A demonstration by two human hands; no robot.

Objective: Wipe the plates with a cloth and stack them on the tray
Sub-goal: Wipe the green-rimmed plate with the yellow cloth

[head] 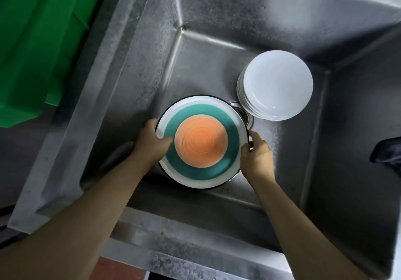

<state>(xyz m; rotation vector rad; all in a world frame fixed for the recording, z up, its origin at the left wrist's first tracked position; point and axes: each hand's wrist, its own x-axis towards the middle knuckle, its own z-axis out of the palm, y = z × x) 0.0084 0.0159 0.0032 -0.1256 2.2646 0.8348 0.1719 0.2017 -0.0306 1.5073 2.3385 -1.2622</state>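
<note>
In the steel sink [217, 47], 3 nested plates face straight up: an orange plate [200, 143] on a teal plate [232, 135] on a black-rimmed white plate [195, 181]. Being round, they show no long axis. The left hand [152, 142] grips the stack's left rim, thumb lying over onto the teal. The right hand [256, 152] clasps the right rim, fingers curled round its edge. A stack of plain white plates [277, 84] stands just beside them, past the drain [245, 112]. A green crate [43, 41] sits off to the left.
</note>
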